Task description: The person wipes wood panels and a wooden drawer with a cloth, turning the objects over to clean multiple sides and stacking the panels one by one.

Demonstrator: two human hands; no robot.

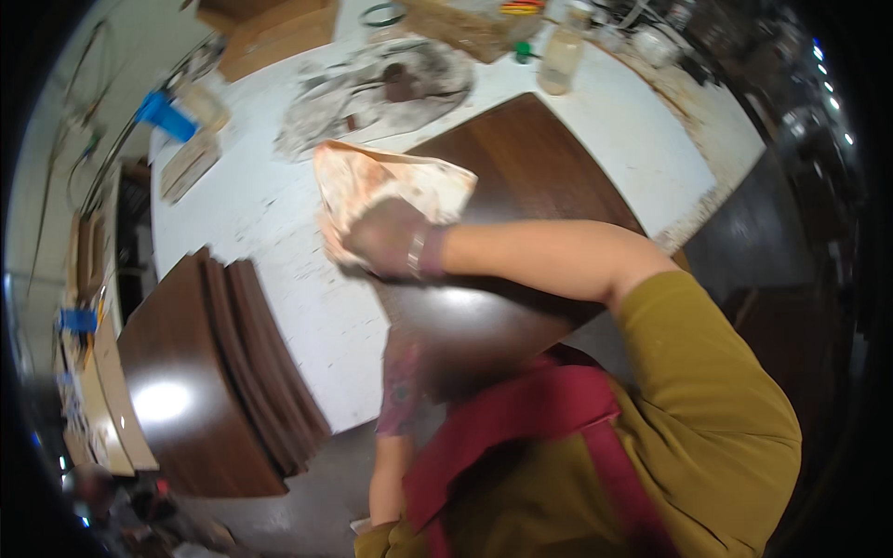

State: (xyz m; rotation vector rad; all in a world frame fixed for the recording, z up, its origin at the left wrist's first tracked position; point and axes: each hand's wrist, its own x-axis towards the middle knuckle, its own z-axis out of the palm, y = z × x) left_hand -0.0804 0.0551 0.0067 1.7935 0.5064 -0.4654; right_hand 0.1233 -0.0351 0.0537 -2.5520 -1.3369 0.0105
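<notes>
A dark brown wooden panel point(521, 158) with a glossy surface lies on the white table. My right hand point(395, 237), in a stained purplish glove, is closed on a white cloth point(386, 177) with orange-brown stains. It presses the cloth against the panel's left edge, and part of the cloth spreads over the panel's surface. My left hand point(402, 377), gloved too, grips the panel's near left edge; blur softens its fingers. Left of both hands stands a stack of similar brown panels point(191, 381), laid one on another.
On the white table point(288, 316) lies a crumpled, stained grey cloth point(335, 107) with a small brown cup point(400, 84) on it. A clear bottle point(563, 56) stands at the far right beside a green cap point(523, 51). At the far left are a cardboard box point(279, 42) and a blue-topped bottle point(167, 116).
</notes>
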